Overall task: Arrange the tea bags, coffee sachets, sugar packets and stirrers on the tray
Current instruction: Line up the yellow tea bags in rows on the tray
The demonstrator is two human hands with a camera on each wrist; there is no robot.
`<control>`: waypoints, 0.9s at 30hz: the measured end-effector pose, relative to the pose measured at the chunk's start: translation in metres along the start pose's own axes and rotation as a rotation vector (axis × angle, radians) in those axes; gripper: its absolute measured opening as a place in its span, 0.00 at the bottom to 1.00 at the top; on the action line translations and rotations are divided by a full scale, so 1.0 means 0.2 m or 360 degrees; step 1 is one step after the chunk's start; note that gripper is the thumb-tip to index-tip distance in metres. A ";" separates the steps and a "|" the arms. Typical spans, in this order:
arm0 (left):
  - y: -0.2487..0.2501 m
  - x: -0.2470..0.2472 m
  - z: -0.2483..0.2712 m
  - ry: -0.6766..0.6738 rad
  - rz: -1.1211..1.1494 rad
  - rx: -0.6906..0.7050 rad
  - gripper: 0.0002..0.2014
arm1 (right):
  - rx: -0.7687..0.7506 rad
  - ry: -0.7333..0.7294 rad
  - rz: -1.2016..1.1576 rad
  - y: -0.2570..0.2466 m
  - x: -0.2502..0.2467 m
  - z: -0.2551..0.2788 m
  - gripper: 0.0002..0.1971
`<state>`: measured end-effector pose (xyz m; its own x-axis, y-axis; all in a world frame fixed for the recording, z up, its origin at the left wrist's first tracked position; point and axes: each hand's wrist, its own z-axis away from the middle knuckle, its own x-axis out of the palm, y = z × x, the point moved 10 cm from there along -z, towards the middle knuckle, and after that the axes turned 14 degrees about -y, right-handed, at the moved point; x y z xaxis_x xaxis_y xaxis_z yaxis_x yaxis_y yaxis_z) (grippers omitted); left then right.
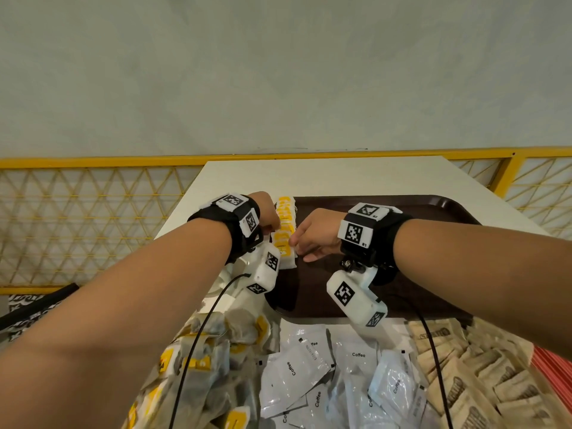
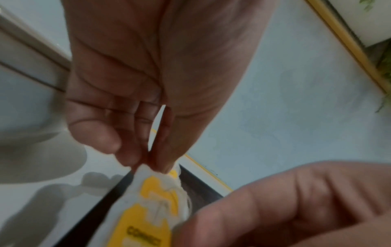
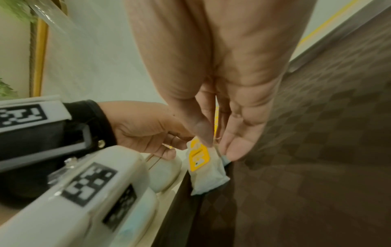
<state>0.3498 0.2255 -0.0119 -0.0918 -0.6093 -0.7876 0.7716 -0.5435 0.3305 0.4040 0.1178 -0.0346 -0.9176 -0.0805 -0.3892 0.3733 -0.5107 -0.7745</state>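
Observation:
A row of tea bags (image 1: 286,230) with yellow tags lies along the left edge of the dark brown tray (image 1: 411,212). Both hands are at this row. My left hand (image 1: 274,226) pinches the top edge of a tea bag (image 2: 152,208) between its fingertips (image 2: 131,158). My right hand (image 1: 294,243) holds the nearest tea bag (image 3: 203,167), thumb on its yellow tag and fingers (image 3: 237,148) on its far side. Loose tea bags (image 1: 216,351), white coffee sachets (image 1: 309,366) and brown sugar packets (image 1: 464,366) lie heaped in front of the tray. No stirrers show.
The tray sits on a white table (image 1: 340,174) with a yellow lattice railing (image 1: 77,212) behind and to the left. A clear glass object (image 1: 221,283) stands under my left wrist. Black cables (image 1: 198,335) run from both wrist cameras across the heaps.

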 end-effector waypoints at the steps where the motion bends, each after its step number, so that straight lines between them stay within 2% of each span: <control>1: -0.01 0.00 -0.01 -0.0030 0.0028 -0.0006 0.07 | 0.0006 -0.0010 -0.0006 0.00 0.01 0.00 0.06; 6: -0.02 -0.01 0.02 -0.0030 0.0167 0.0032 0.12 | -0.0013 0.0004 -0.0069 0.01 0.01 0.01 0.08; 10: 0.01 -0.02 0.03 -0.0014 -0.0038 0.0033 0.08 | -0.0033 0.0032 -0.0063 0.00 0.00 0.02 0.09; 14: 0.02 0.00 0.00 0.0018 -0.0161 0.0022 0.13 | -0.0039 0.0030 -0.0007 0.00 0.00 0.03 0.05; 17: 0.02 0.02 -0.03 0.0016 -0.0203 -0.0001 0.15 | -0.0058 -0.0059 -0.0118 0.01 0.02 0.06 0.10; 22: 0.02 -0.01 -0.05 0.0040 -0.0161 0.0009 0.16 | -0.0074 -0.0224 0.0113 0.00 0.08 0.08 0.13; 27: 0.03 -0.03 -0.06 0.0098 -0.0146 0.0019 0.14 | -0.0033 -0.0284 0.0369 0.00 0.12 0.06 0.16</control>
<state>0.3622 0.2327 -0.0112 -0.1228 -0.5201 -0.8453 0.7542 -0.6025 0.2611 0.3796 0.1052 -0.0376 -0.8165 -0.3429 -0.4645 0.5766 -0.4440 -0.6859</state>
